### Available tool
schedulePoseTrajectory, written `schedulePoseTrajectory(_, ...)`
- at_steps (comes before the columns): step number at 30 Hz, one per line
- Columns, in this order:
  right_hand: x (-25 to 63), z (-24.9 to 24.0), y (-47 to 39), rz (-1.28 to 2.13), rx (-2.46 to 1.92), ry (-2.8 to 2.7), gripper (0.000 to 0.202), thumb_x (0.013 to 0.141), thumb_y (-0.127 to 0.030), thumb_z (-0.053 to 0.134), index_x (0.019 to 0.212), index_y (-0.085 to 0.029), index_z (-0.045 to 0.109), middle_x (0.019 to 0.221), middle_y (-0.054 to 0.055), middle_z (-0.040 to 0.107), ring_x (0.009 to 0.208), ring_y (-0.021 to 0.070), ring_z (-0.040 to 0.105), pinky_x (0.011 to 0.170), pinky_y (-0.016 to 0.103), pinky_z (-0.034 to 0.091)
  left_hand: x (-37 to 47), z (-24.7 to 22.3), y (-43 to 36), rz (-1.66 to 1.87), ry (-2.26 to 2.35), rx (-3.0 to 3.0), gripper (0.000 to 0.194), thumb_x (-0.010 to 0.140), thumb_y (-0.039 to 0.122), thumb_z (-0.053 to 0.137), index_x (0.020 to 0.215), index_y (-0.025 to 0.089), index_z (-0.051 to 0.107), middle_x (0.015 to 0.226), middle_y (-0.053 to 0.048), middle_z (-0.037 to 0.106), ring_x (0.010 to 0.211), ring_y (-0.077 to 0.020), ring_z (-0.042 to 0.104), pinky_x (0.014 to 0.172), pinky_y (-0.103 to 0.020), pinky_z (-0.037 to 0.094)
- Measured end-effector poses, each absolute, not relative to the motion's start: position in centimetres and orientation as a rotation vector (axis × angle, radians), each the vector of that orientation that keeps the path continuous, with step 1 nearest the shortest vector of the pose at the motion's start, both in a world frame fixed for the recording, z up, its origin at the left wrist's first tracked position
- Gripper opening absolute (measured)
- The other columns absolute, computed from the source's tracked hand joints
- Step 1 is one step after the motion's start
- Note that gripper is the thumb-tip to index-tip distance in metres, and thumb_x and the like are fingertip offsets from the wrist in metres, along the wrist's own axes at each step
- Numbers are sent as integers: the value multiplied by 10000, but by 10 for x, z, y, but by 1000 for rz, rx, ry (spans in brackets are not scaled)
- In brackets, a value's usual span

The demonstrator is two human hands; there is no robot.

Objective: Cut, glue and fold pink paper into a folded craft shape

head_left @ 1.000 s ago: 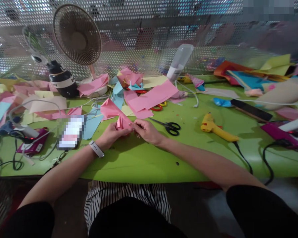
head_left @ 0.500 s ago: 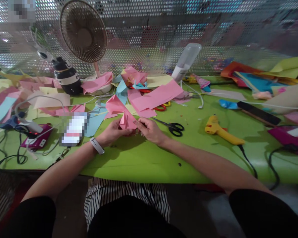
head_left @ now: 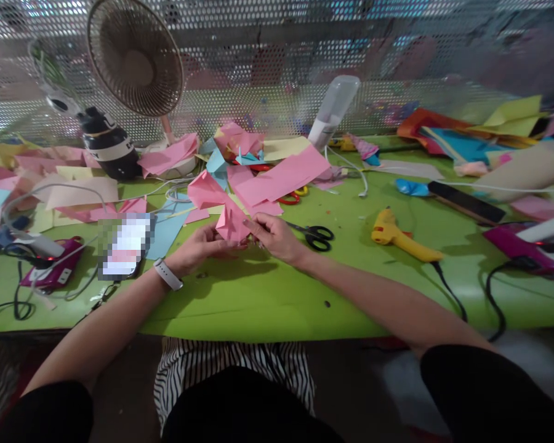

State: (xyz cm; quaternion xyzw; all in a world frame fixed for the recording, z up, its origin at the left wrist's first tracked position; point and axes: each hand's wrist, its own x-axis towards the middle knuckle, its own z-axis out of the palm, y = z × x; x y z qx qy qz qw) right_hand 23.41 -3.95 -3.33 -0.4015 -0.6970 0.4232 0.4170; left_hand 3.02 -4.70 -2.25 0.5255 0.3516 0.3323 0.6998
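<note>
A folded piece of pink paper [head_left: 231,223] is held between my two hands over the front middle of the green table. My left hand [head_left: 202,246] grips its lower left side, with the thumb along the bottom. On the right edge, my right hand [head_left: 273,237] pinches the paper between thumb and fingers. Just behind it, a curled pink sheet [head_left: 207,191] reaches up to the left. Black-handled scissors [head_left: 319,237] lie right beside my right hand, their blades partly hidden.
A phone [head_left: 127,245] and a magenta power strip [head_left: 58,264] lie left. A yellow glue gun [head_left: 404,239] with a cord lies right. Behind are coloured papers [head_left: 286,178], a fan [head_left: 136,61], a black bottle [head_left: 111,147] and a clear bottle [head_left: 333,111].
The whole view has shifted, so the table items appear further left. Both hands still hold the folded pink paper, which is turned slightly and stands a little more open.
</note>
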Motion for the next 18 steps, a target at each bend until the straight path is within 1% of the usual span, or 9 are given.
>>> schedulePoseTrajectory(2,234,-34,-40,1052,-1001,-1767,539,847,-719,525,661,-216,478,544,-45,487,482,101,446,502,249,355,33,-24,-48,753,816,1199,380,713,313,833,1009,137,672,949,-108,763,862,-210,733,708,-290,587)
schedulePoseTrajectory(4,233,-35,-42,1054,-995,-1781,538,848,-718,528,657,-216,485,534,-45,494,465,100,448,494,252,354,35,-26,-49,780,820,1231,324,716,309,831,952,136,692,905,-93,766,795,-173,726,696,-268,578)
schedulePoseTrajectory(6,232,-36,-43,1064,-1003,-1789,536,857,-713,519,655,-219,483,525,-44,498,445,100,448,479,254,352,37,-28,-49,810,812,1251,304,715,298,832,932,134,696,882,-86,765,759,-156,717,709,-267,575)
schedulePoseTrajectory(8,233,-35,-44,1030,-1009,-1818,532,883,-701,487,651,-223,481,521,-36,503,442,107,453,471,260,351,36,-29,-49,818,812,1246,316,716,300,832,944,134,689,892,-89,766,769,-163,720,727,-283,577)
schedulePoseTrajectory(10,235,-31,-44,848,-1012,-1888,513,926,-653,455,645,-225,490,546,-14,526,479,122,468,496,276,363,35,-28,-49,807,840,1204,372,714,311,836,997,145,661,908,-91,767,816,-181,728,738,-297,577)
schedulePoseTrajectory(12,240,-27,-44,525,-1023,-1973,469,963,-555,455,632,-226,504,585,14,555,530,138,472,540,297,370,34,-27,-50,786,903,1154,431,724,339,831,1052,161,616,918,-91,766,861,-197,731,722,-298,575)
schedulePoseTrajectory(15,247,-22,-42,89,-1062,-2070,390,963,-393,503,611,-226,523,619,40,579,570,154,466,567,319,350,35,-25,-52,782,1007,1159,398,780,415,778,1029,158,606,941,-101,757,887,-199,723,705,-285,567)
schedulePoseTrajectory(16,248,-22,-41,-1,-1062,-2108,375,958,-350,514,605,-225,528,616,41,578,568,155,460,561,321,337,37,-25,-54,802,1013,1177,385,794,434,760,1021,155,623,973,-104,752,914,-198,717,728,-286,568)
schedulePoseTrajectory(18,247,-25,-43,-113,-1026,-2198,343,956,-289,521,622,-220,554,621,41,582,568,155,456,550,322,320,40,-25,-58,861,961,1191,380,808,441,744,1057,166,661,1079,-100,732,1015,-200,689,826,-300,562)
